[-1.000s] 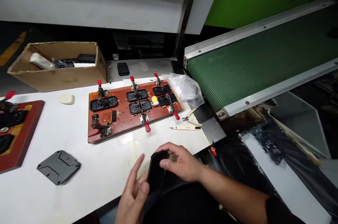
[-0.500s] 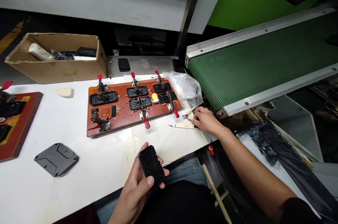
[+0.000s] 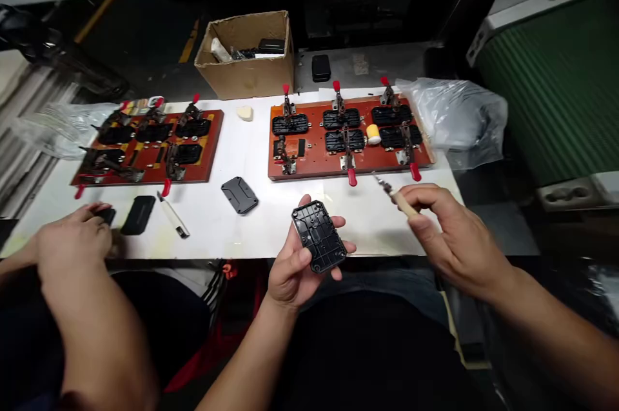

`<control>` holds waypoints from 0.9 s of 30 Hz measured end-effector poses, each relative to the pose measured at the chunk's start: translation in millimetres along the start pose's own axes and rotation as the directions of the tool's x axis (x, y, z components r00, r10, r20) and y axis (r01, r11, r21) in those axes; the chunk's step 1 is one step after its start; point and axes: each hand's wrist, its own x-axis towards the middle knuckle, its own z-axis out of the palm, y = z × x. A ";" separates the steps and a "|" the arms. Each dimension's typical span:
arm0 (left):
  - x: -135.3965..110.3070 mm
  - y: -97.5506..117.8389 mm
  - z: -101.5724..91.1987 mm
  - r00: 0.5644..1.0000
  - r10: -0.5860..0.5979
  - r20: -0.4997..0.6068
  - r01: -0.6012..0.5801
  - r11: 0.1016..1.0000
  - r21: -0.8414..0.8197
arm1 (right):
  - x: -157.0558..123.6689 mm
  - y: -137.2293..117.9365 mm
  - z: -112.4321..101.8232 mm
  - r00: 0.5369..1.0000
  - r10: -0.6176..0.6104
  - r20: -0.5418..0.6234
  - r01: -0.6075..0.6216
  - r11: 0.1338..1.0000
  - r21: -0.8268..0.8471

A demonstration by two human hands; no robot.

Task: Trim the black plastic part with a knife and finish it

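Observation:
In my left hand [image 3: 290, 272] is a black plastic cover [image 3: 318, 237], its ribbed inner face turned up, held over the table's front edge with thumb on top and fingers beneath. My right hand [image 3: 447, 230], to its right, grips a pair of nippers [image 3: 399, 198] by the beige handles, the metal jaws pointing up and left. The nippers and the cover are apart. A dark grey cover [image 3: 240, 195] lies on the white table [image 3: 251, 230] left of my left hand. Behind both hands stands a red-brown fixture board [image 3: 309, 166] with red-tipped toggle clamps and several black ribbed parts.
At left, a co-worker's hands [image 3: 77, 233] are near black covers [image 3: 138, 215] and a knife [image 3: 173, 215]. A second clamp board [image 3: 206, 162] lies behind them. Farther back are a cardboard box [image 3: 249, 79] and a plastic bag [image 3: 454, 117]. A green conveyor [image 3: 556, 88] stands right.
My right hand has lifted the nippers off the table and moved in toward the cover. The cover in my left hand now shows its ribbed side. The view has swung left, bringing in the co-worker.

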 end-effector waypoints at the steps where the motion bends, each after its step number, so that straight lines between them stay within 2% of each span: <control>1: -3.1 2.0 -0.5 1.000 0.020 0.004 -0.020 1.000 0.002 | 6.2 -9.7 2.6 0.997 -0.065 0.044 0.064 0.998 0.029; 5: -16.5 6.2 -2.6 0.995 0.083 -0.055 -0.081 0.996 0.028 | 28.0 -41.9 1.4 0.941 -0.245 0.235 0.222 0.968 0.118; 8: -23.0 5.1 -2.2 0.989 0.103 -0.106 -0.101 0.995 0.024 | 39.8 -60.9 0.8 0.898 -0.305 0.318 0.271 0.951 0.149; 11: -25.3 1.9 1.8 0.981 0.119 -0.152 -0.112 0.992 0.054 | 47.6 -75.4 4.6 0.880 -0.307 0.363 0.264 0.951 0.164; 14: -24.9 -0.8 5.9 0.973 0.142 -0.183 -0.124 0.987 0.107 | 50.6 -83.8 9.2 0.886 -0.286 0.364 0.229 0.954 0.192; 17: -23.5 -2.6 6.9 0.979 0.135 -0.156 -0.112 0.982 0.151 | 49.7 -86.5 13.0 0.900 -0.294 0.323 0.239 0.950 0.201; 20: -21.6 -4.1 6.5 0.980 0.146 -0.138 -0.121 0.978 0.171 | 48.2 -86.3 17.0 0.902 -0.300 0.309 0.274 0.954 0.124; 23: -19.8 -5.0 6.4 0.979 0.158 -0.130 -0.143 0.982 0.121 | 48.1 -85.0 19.6 0.898 -0.321 0.300 0.326 0.945 0.035; 27: -19.5 -6.0 5.1 0.984 0.121 -0.132 -0.117 0.992 0.037 | 50.5 -81.7 16.6 0.870 -0.399 0.289 0.442 0.892 -0.098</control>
